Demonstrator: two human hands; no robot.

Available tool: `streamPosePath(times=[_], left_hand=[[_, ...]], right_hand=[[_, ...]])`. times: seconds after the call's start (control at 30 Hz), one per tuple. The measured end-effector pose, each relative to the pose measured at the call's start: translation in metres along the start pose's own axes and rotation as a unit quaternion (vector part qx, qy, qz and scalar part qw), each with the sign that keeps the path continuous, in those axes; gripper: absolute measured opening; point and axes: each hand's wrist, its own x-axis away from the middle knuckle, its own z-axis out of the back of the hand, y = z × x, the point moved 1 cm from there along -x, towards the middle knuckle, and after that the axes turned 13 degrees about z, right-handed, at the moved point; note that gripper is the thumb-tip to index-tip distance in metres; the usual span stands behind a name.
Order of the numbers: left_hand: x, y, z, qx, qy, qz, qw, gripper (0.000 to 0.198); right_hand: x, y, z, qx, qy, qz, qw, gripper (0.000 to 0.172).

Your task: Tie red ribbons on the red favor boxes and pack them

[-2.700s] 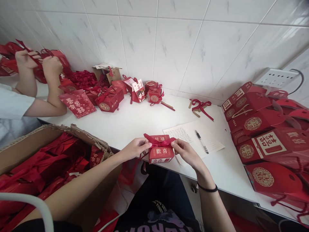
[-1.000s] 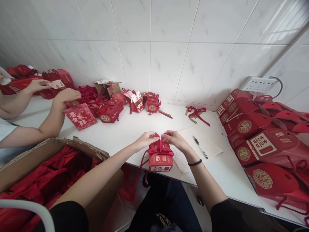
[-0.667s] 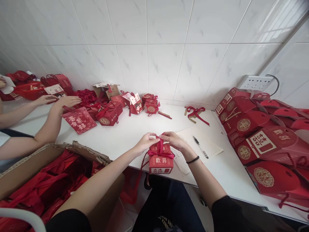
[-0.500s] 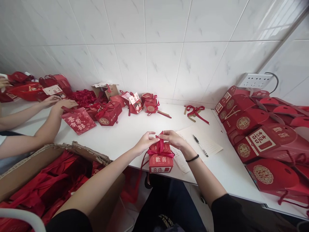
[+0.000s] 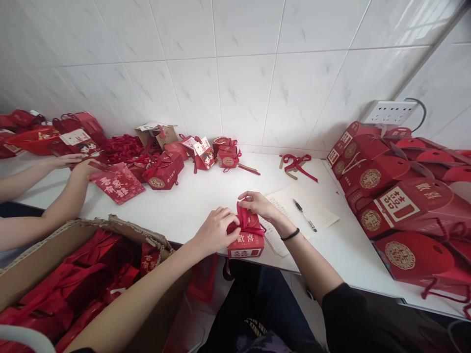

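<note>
Squarely, the red box point(image 5: 245, 240) faces the person point(image 5: 257, 294), long axis unclear, left fingers point(image 5: 232, 224) pinching ribbon point(image 5: 242, 214), right fingers point(image 5: 247, 195) bent, grip unclear.

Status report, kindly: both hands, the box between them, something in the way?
Left hand pinching red ribbon; right hand at its raised part, grip unclear. Red box at near edge of table. Paper, pen nearby, not blocking.

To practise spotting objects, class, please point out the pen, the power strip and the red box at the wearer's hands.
Pen point(image 5: 304, 214), head view: middle of its barrel.
Power strip point(image 5: 389, 113), head view: its socketed face.
Red box point(image 5: 246, 240), head view: its printed panel.
</note>
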Motion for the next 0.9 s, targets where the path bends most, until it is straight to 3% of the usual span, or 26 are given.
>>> streamPosePath(times=[0.27, 0.9], left_hand=[[0.000, 0.001, -0.007, 0.054, 0.003, 0.001, 0.999, 0.009], [-0.001, -0.002, -0.011, 0.066, -0.024, 0.002, 0.998, 0.008]], right_hand=[[0.001, -0.002, -0.004, 0.042, 0.025, 0.015, 0.999, 0.017], [-0.002, 0.011, -0.011, 0.150, 0.063, 0.052, 0.985, 0.017]])
